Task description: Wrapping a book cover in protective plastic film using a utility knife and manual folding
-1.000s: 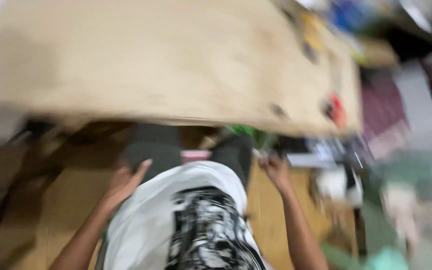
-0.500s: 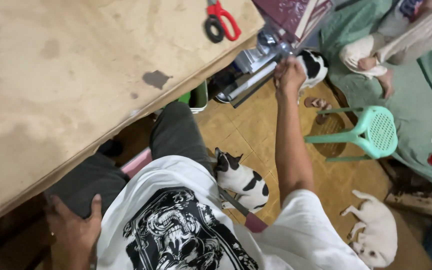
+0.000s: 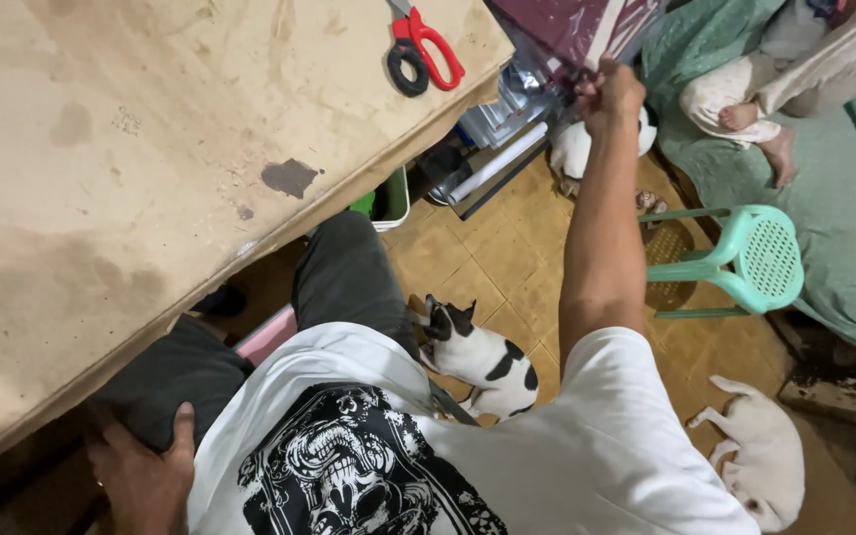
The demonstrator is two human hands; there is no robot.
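My right hand is stretched out to the upper right. Its fingers are closed on the lower edge of a maroon sheet that hangs past the table corner. My left hand rests flat on my left knee in dark trousers, under the table edge, with the fingers spread. Scissors with one red and one black handle lie on the worn wooden table near its far corner, left of my right hand.
A small black-and-white animal sits by my right leg. A white one lies on the tiled floor at the right, and another lies behind my right hand. A green plastic stool stands nearby. Another person's legs rest on a green mat. White rolls are under the table.
My right hand has reached farther up and away, from the things under the table corner to the maroon sheet. My left hand stays on my knee. The blur is gone.
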